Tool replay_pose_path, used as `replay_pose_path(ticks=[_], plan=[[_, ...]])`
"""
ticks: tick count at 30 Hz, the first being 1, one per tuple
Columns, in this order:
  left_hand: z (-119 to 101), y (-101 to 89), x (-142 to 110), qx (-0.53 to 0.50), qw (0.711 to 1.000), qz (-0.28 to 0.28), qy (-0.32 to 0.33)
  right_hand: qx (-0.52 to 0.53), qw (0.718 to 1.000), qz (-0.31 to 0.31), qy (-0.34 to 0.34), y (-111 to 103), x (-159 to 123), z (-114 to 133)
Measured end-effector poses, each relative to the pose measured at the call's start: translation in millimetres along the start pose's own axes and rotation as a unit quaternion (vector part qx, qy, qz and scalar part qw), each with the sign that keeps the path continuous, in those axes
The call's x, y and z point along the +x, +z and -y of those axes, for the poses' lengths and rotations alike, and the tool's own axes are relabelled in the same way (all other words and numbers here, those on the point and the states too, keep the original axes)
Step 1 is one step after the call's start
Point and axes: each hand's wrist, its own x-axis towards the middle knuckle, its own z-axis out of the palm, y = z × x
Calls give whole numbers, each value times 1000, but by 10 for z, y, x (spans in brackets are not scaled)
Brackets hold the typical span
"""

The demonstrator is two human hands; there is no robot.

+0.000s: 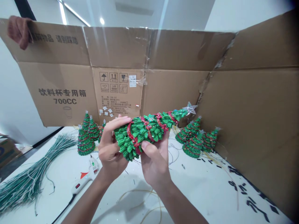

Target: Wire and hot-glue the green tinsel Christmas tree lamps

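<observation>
Two hands grip a glittery green model Christmas tree (144, 132) sideways: the left hand (112, 146) curls closed over its top, the right hand (155, 163) cups beneath, thumb pressed on (red tinsel there). A hot glue gun (85, 177) lies below the tree.

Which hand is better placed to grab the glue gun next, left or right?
Left, probably: the left hand is nearer the glue gun, which is on that side of the table; the right hand is farther off, under the green tree.
</observation>
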Motion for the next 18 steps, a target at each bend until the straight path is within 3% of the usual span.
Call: replay_pose_path(ticks=[10, 18], plan=[[37, 4, -48, -7, 998, 2, -63, 75, 994, -38, 70, 58, 2, 102], [-17, 57, -73, -16, 996, -24, -85, 104, 986, -19, 128, 40, 54, 104]])
